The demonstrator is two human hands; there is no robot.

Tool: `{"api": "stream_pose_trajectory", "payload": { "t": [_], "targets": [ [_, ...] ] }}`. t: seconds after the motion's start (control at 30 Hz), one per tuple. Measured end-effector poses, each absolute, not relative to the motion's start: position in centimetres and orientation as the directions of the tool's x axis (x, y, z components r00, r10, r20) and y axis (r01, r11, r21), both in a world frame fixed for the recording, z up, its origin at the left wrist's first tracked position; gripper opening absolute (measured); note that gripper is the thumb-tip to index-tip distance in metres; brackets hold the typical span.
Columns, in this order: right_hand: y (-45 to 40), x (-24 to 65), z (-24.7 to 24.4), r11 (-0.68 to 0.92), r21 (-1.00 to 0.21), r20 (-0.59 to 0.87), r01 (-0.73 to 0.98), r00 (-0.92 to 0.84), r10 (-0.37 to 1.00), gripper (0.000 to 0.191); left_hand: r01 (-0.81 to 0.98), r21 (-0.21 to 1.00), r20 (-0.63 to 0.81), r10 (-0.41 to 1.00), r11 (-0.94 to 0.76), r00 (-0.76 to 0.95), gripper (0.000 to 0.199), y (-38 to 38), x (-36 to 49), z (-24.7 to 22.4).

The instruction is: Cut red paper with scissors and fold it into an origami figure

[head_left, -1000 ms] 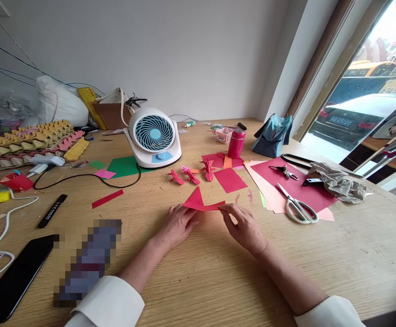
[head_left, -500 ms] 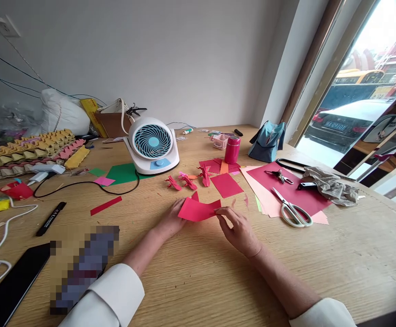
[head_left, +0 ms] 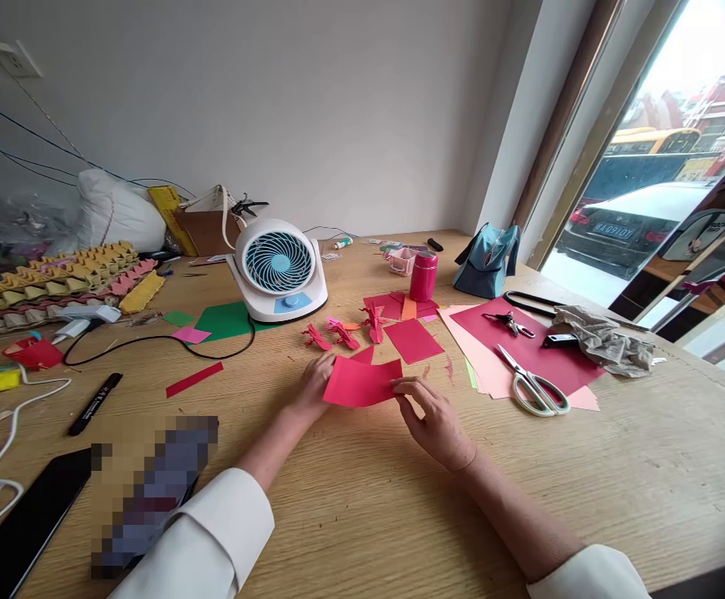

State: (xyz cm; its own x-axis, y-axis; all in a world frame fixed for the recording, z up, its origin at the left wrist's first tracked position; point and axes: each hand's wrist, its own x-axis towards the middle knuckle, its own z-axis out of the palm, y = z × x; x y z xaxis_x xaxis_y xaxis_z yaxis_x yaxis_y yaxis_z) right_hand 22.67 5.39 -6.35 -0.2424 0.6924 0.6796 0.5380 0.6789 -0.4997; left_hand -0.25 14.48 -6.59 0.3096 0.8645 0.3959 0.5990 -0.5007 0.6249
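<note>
A sheet of red paper (head_left: 363,383) is held a little above the table between both hands, its surface slightly curved. My right hand (head_left: 432,423) pinches its right edge between thumb and fingers. At the left edge is my left hand (head_left: 315,388), its fingertips partly hidden behind the sheet. Part of another red piece or flap (head_left: 364,355) shows behind the sheet; I cannot tell if it is joined. Just beyond stand several small folded red paper figures (head_left: 343,334). A red paper square (head_left: 414,341) lies flat to the right of them.
White-handled scissors (head_left: 538,389) rest on red and pink sheets at the right. Beyond are a blue bag (head_left: 488,262), a pink canister (head_left: 424,276) and a white fan (head_left: 280,266). A black marker (head_left: 95,404) and a red strip (head_left: 194,379) lie at the left.
My left hand has shifted slightly left, and the sheet looks flatter. More of the red piece behind it shows to the right. My right hand keeps its pinch.
</note>
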Motion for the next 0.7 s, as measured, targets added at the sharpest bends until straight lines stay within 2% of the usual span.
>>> {"api": "stream_pose_trajectory", "payload": {
  "t": [0.07, 0.13, 0.17, 0.23, 0.27, 0.33, 0.57, 0.7],
  "targets": [
    [5.4, 22.7, -6.3, 0.689, -0.506, 0.691, 0.519, -0.234, 0.684, 0.022, 0.565, 0.694, 0.371, 0.894, -0.447, 0.251, 0.037, 14.2, -0.6, -6.8],
    [5.4, 22.7, -6.3, 0.703, -0.501, 0.703, 0.505, -0.235, 0.671, 0.023, 0.462, 0.813, 0.291, 0.935, -0.354, 0.204, 0.057, 13.7, -0.9, -6.7],
    [5.4, 22.8, -6.3, 0.707, -0.5, 0.704, 0.499, -0.241, 0.668, 0.024, 0.373, 0.883, 0.226, 0.954, -0.286, 0.198, 0.065, 13.4, -1.0, -6.6],
    [5.3, 22.8, -6.3, 0.711, -0.502, 0.697, 0.493, -0.256, 0.669, 0.025, 0.058, 0.998, 0.025, 0.97, -0.04, 0.243, 0.067, 12.8, -0.8, -6.2],
    [5.3, 22.8, -6.3, 0.711, -0.503, 0.693, 0.491, -0.263, 0.671, 0.025, -0.063, 0.996, -0.038, 0.962, 0.057, 0.271, 0.06, 12.4, -0.7, -5.9],
    [5.3, 22.8, -6.3, 0.711, -0.501, 0.687, 0.494, -0.273, 0.674, 0.025, -0.174, 0.973, -0.094, 0.951, 0.15, 0.294, 0.047, 11.8, -0.3, -5.5],
    [5.3, 23.1, -6.5, 0.713, -0.491, 0.656, 0.5, -0.327, 0.68, 0.039, -0.22, 0.958, -0.119, 0.955, 0.182, 0.271, 0.043, 11.1, 0.2, -5.1],
    [5.5, 23.2, -6.6, 0.683, -0.543, 0.684, 0.488, -0.214, 0.697, 0.035, -0.242, 0.95, -0.123, 0.947, 0.199, 0.298, 0.039, 10.9, 0.2, -5.0]
  ]
}}
